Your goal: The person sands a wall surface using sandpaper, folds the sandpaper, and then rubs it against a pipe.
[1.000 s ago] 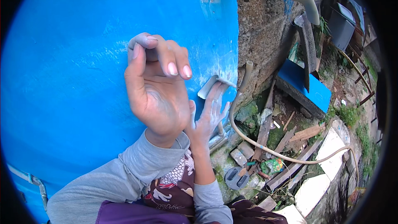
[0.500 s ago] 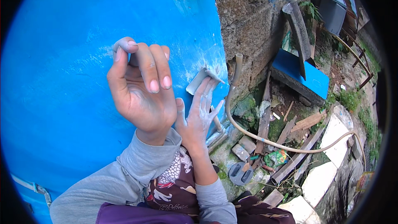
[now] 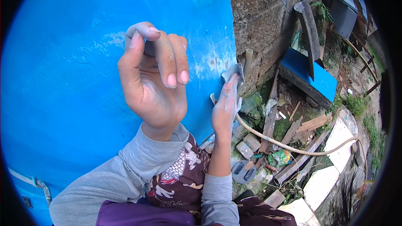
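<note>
Grey sandpaper (image 3: pixel 232 70): at the right edge of the blue surface (image 3: pixel 75 100)
Right hand (image 3: pixel 225 108): fingers nearly straight, holding the sandpaper
Left hand (image 3: pixel 153 88): half curled, empty, raised left
Beige hose (image 3: pixel 317 153): farther right

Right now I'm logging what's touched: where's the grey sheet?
The grey sheet is right of centre in the head view, touching the right hand, by the right edge of the blue surface, left of the hose end.
</note>
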Demonstrator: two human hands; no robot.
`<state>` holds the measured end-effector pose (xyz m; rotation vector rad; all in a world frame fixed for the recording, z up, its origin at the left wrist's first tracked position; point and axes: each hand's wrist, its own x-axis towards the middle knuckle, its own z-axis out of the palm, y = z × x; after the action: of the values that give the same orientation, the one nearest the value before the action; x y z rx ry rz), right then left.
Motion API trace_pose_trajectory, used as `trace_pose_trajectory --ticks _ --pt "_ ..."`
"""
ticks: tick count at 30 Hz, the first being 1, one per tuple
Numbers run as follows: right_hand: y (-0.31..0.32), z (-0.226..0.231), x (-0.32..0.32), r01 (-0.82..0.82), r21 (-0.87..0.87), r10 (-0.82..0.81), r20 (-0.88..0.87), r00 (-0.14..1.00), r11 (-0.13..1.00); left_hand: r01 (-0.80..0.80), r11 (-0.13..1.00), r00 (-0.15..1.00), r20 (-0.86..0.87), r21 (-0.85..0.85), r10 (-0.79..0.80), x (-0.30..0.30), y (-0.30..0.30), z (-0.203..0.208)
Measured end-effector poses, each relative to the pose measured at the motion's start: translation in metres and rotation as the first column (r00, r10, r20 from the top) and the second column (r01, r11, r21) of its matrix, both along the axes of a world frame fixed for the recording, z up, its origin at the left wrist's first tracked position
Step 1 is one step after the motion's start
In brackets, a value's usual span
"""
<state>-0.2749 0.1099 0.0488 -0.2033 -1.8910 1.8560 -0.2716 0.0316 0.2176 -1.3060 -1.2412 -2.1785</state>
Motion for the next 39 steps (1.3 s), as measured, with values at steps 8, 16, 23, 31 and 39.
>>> trace_pose_trajectory --ticks 8,16,23,31,39 --pt "-0.036 0.011 0.032 0.000 0.158 -0.006 0.034 0.999 0.987 -0.004 0.999 1.000 -0.016 -0.036 0.003 -0.002 -0.008 -0.001" --pt "-0.019 0.011 0.033 -0.073 0.195 0.044 0.146 0.988 0.978 0.004 0.999 1.000 -0.029 -0.048 -0.005 -0.004 -0.006 -0.001" --pt "0.003 -0.004 0.008 0.111 -0.015 -0.112 -0.054 0.992 0.994 0.001 1.000 1.000 -0.007 0.017 -0.001 -0.001 0.002 -0.001" --pt "-0.001 -0.008 0.018 0.072 -0.268 -0.052 0.081 0.995 0.961 -0.031 0.999 0.999 0.015 -0.012 0.031 -0.002 -0.007 -0.001" --pt "-0.023 -0.006 0.017 0.274 0.038 -0.274 -0.002 0.962 0.961 0.017 0.999 1.000 0.004 -0.034 -0.017 -0.001 -0.003 0.002"
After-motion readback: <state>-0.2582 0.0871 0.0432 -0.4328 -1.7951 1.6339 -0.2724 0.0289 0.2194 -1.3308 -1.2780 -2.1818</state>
